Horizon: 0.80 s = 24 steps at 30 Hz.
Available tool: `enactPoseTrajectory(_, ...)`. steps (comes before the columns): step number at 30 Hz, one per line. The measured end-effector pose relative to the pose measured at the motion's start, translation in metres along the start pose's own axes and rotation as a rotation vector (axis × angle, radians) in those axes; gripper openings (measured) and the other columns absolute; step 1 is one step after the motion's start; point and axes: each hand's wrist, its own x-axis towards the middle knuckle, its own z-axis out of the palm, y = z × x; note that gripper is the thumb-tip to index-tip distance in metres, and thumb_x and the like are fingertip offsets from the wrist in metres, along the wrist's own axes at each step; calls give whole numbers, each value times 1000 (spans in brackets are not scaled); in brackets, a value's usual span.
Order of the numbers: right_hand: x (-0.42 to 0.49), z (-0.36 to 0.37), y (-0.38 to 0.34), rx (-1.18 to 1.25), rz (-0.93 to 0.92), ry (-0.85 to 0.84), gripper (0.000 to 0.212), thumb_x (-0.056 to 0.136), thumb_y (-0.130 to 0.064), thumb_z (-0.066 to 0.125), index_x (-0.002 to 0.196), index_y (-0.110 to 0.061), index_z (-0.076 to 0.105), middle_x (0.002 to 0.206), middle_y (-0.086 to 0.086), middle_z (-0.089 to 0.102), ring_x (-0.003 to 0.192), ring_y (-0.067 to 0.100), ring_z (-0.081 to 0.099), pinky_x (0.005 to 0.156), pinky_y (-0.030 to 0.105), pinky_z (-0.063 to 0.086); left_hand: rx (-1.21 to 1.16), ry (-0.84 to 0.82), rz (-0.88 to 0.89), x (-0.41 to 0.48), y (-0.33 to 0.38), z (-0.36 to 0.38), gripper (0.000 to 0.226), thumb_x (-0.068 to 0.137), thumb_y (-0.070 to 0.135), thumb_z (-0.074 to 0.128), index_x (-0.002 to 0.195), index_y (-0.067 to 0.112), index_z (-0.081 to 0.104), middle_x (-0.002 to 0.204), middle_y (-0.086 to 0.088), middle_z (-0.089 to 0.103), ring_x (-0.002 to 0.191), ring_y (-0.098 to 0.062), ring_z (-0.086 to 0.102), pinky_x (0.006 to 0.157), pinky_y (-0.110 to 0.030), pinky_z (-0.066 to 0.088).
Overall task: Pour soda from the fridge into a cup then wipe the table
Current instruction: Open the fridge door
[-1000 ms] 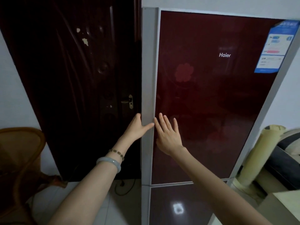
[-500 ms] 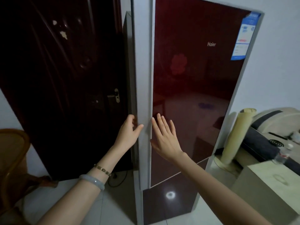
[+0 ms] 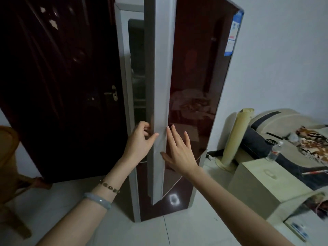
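Note:
A tall fridge (image 3: 124, 68) with a dark red glass door (image 3: 195, 77) stands ahead, its upper door swung partly open toward me. My left hand (image 3: 140, 141) grips the door's grey left edge (image 3: 160, 86), fingers curled behind it and thumb on the front. My right hand (image 3: 179, 150) lies flat with straight fingers against the red glass beside that edge. Through the gap I see dim shelves (image 3: 138, 77) inside; no soda or cup is visible.
A dark wooden room door (image 3: 58, 77) stands left of the fridge, a wicker chair (image 3: 8, 157) at far left. Right: a rolled mat (image 3: 236, 137), a pale cabinet (image 3: 262, 183) with a clear bottle (image 3: 274, 151), and a cluttered bed (image 3: 301, 135).
The upper fridge door has swung further open, widening the gap and showing the interior. My left fingers have curled round its edge; the right hand stays flat on the glass.

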Motion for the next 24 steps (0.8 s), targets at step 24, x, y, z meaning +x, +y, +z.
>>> enactPoseTrajectory(24, -183, -115, 123, -161, 357, 190, 74, 88, -40, 46, 142, 2, 18, 145, 19, 39, 136, 26, 36, 107, 48, 35, 261, -318, 558, -126, 123, 140, 63, 96, 29, 47, 149, 17, 16, 155, 4, 16, 141, -4, 8, 113, -22, 6)
